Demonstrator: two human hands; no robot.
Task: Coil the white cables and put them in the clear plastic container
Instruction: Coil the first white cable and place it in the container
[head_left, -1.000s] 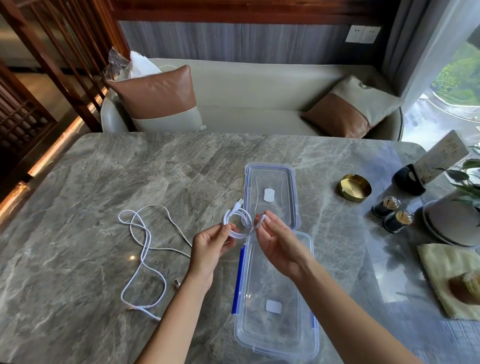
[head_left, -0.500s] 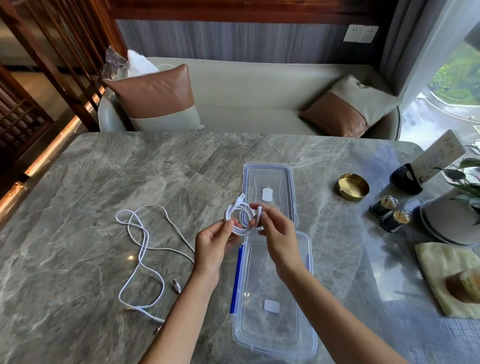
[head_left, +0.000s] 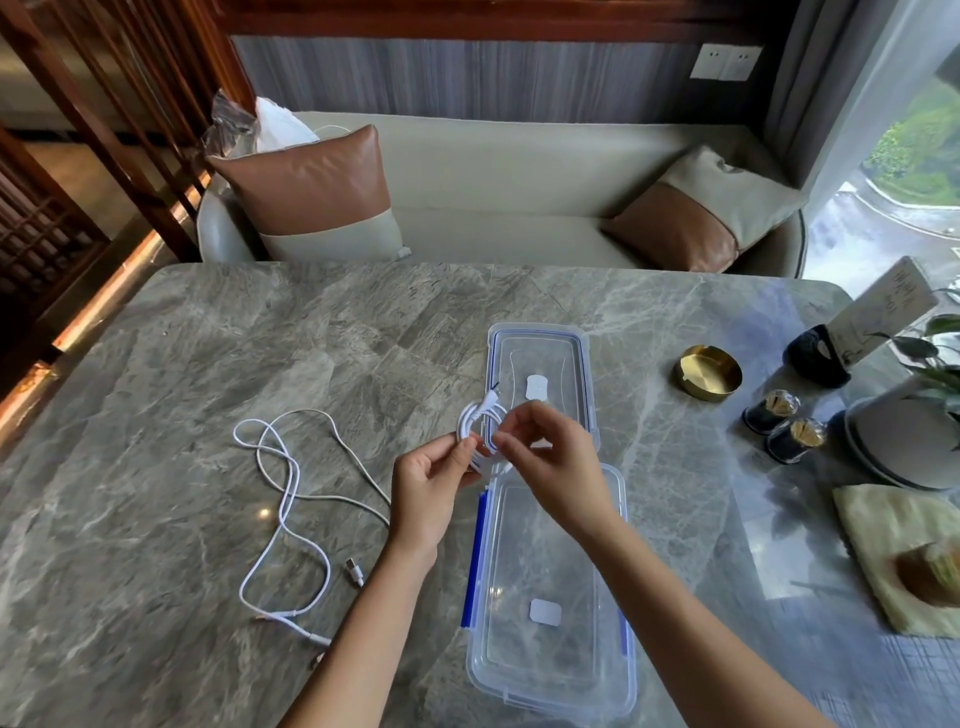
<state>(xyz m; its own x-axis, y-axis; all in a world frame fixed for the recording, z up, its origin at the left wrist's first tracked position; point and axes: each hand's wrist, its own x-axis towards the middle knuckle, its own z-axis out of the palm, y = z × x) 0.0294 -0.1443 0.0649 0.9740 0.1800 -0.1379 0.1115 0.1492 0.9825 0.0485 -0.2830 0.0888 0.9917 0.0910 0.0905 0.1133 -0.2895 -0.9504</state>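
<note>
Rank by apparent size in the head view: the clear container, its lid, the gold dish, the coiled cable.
1. clear container
2. lid, though farther away, so unsure
3. gold dish
4. coiled cable, about alike; hands partly hide it

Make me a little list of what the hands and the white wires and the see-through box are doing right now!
left hand: pinches the coiled cable at its side
right hand: fingers on the coil's other side
coiled cable: held in the air above the table, not yet in the box
loose cable: lies uncoiled on the marble table, left of the hands
clear container: open, nothing inside
lid: lies flat beyond the container
</note>
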